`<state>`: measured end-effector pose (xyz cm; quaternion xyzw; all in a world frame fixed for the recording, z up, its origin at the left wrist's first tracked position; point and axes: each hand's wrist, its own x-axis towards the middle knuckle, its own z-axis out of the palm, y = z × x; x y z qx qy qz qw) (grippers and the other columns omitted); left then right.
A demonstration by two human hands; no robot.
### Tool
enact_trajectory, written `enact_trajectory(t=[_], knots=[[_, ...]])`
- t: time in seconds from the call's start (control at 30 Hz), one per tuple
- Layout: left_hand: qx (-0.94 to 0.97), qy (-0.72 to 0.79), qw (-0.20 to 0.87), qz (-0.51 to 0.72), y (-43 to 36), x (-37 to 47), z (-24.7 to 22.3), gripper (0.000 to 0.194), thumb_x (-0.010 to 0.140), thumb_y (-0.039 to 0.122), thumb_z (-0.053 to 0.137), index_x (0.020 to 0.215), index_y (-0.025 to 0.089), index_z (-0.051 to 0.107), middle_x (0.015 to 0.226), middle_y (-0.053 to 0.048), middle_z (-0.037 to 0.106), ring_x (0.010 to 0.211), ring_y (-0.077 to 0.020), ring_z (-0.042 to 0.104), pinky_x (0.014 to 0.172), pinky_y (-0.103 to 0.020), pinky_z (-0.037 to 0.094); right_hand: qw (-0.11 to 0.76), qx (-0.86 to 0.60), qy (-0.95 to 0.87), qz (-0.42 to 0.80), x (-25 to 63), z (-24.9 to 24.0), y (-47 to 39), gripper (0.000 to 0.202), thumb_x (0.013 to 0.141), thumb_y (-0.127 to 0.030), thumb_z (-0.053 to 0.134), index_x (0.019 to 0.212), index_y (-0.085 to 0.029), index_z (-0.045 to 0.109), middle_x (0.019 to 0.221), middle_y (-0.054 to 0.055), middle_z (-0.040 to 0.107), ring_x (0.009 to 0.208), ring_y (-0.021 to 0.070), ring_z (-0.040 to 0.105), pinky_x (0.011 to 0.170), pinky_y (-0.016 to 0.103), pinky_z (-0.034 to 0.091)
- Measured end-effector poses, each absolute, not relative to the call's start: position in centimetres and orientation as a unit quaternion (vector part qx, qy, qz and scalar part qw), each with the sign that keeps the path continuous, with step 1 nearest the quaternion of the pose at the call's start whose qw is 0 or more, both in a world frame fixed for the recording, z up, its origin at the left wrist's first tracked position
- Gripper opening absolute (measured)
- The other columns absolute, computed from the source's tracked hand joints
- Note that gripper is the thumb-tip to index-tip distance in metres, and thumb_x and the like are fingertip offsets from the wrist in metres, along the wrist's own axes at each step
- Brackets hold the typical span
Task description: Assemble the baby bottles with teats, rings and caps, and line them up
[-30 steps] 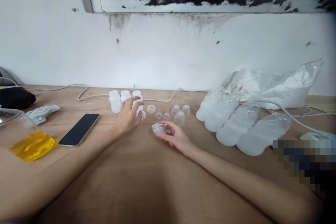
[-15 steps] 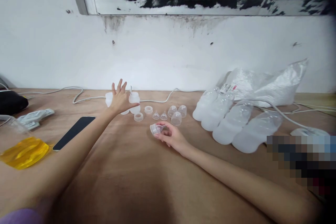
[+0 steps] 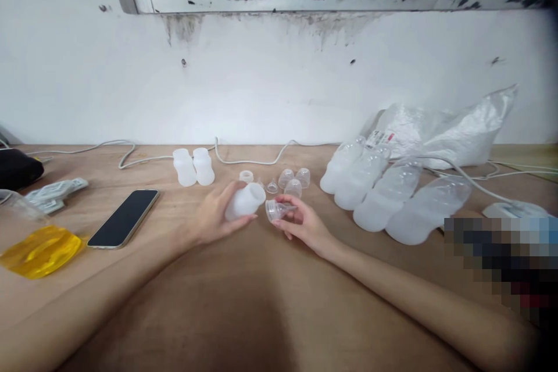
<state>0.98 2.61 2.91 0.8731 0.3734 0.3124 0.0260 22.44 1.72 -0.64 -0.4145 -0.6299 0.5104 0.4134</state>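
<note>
A white bottle (image 3: 244,201) tilts above the middle of the table, its open mouth turned right and away. The left hand (image 3: 213,213) grasps it, thumb on the near side, fingers around the far side. Just right of that mouth is a clear teat in a collar (image 3: 275,210), pinched between the thumb and fingers of the right hand (image 3: 307,226); only a narrow gap separates collar and bottle.

Just beyond the hands lie a loose ring (image 3: 246,176), small clear teats (image 3: 272,186) and three domed caps (image 3: 292,188), close enough to limit sideways reach there. Farther left, two white bottles (image 3: 204,167) stand side by side. On the right, four capped bottles (image 3: 387,200) form a slanting row; whether they truly lean is unclear.

Between the forearms, the wooden tabletop (image 3: 218,314) gives the widest room, running to the near edge of view. Its far edge meets the wall (image 3: 261,93), with a pale cable (image 3: 253,163) along it. A dark-screened phone (image 3: 124,218) and a container of yellow liquid (image 3: 43,250) bound the left.

The plastic bag (image 3: 462,133) at far right bears a white label (image 3: 378,138) with a red mark; its print is too small to read.
</note>
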Motion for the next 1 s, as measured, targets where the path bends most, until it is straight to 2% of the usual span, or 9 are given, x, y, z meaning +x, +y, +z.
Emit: enact_trajectory(t=[0.1, 0.23, 0.4, 0.5, 0.6, 0.87, 1.0], knots=[[0.870, 0.358, 0.041, 0.335, 2.8, 0.7, 0.5, 0.047, 0.077, 0.041, 0.053, 0.114, 0.017, 0.037, 0.105, -0.010, 0.054, 0.095, -0.0218, 0.055, 0.079, -0.032, 0.045, 0.410, -0.415, -0.631, 0.512, 22.8, -0.6, 1.5, 0.041, 0.066, -0.029, 0.065, 0.100, -0.021, 0.043, 0.065, -0.004, 0.052, 0.044, 0.0055, 0.041, 0.043, 0.021, 0.033], [0.863, 0.366, 0.070, 0.341, 3.5, 0.0, -0.4, 0.046, 0.078, 0.036, 0.052, 0.117, 0.019, 0.034, 0.113, -0.010, 0.051, 0.102, -0.0222, 0.052, 0.086, -0.035, 0.042, 0.420, -0.402, -0.623, 0.523, 22.6, -0.4, 1.4, 0.039, 0.065, -0.027, 0.065, 0.097, -0.022, 0.043, 0.076, -0.002, 0.053, 0.049, 0.0062, 0.044, 0.044, 0.020, 0.036], [0.850, 0.404, 0.073, 0.331, 3.8, -0.5, -0.6, 0.056, 0.070, 0.032, 0.055, 0.117, 0.018, 0.026, 0.110, -0.011, 0.051, 0.096, -0.0246, 0.054, 0.080, -0.039, 0.045, 0.455, -0.384, -0.598, 0.536, 22.4, -0.2, 1.4, 0.038, 0.062, -0.026, 0.067, 0.093, -0.023, 0.044, 0.090, 0.001, 0.050, 0.061, 0.0082, 0.049, 0.044, 0.019, 0.038], [0.857, 0.407, 0.057, 0.310, 3.8, -0.3, -0.3, 0.051, 0.069, 0.031, 0.054, 0.112, 0.018, 0.031, 0.102, -0.009, 0.052, 0.088, -0.0231, 0.056, 0.076, -0.038, 0.047, 0.467, -0.391, -0.579, 0.543, 22.5, -0.1, 1.5, 0.040, 0.061, -0.026, 0.067, 0.093, -0.023, 0.044, 0.089, 0.001, 0.050, 0.058, 0.0073, 0.049, 0.045, 0.020, 0.038], [0.865, 0.387, 0.046, 0.317, 3.6, 0.0, -0.1, 0.044, 0.073, 0.032, 0.053, 0.111, 0.017, 0.037, 0.103, -0.009, 0.053, 0.094, -0.0220, 0.054, 0.081, -0.036, 0.045, 0.471, -0.394, -0.573, 0.543, 22.5, -0.1, 1.5, 0.040, 0.060, -0.027, 0.068, 0.093, -0.023, 0.044, 0.088, 0.001, 0.050, 0.056, 0.0069, 0.048, 0.045, 0.021, 0.037], [0.861, 0.419, 0.088, 0.276, 3.7, -0.1, -0.9, 0.053, 0.071, 0.041, 0.058, 0.119, 0.022, 0.043, 0.114, -0.005, 0.057, 0.101, -0.0225, 0.056, 0.085, -0.034, 0.045, 0.461, -0.390, -0.583, 0.544, 22.4, -0.1, 1.5, 0.042, 0.061, -0.027, 0.068, 0.094, -0.023, 0.044, 0.081, -0.001, 0.051, 0.052, 0.0059, 0.046, 0.045, 0.021, 0.036], [0.865, 0.415, 0.099, 0.264, 3.4, -0.1, -0.6, 0.049, 0.072, 0.041, 0.057, 0.116, 0.023, 0.044, 0.107, -0.003, 0.061, 0.093, -0.0218, 0.060, 0.076, -0.031, 0.049, 0.449, -0.391, -0.591, 0.544, 22.4, -0.1, 1.4, 0.041, 0.061, -0.026, 0.068, 0.094, -0.022, 0.044, 0.079, -0.002, 0.053, 0.053, 0.0064, 0.047, 0.044, 0.020, 0.036]])
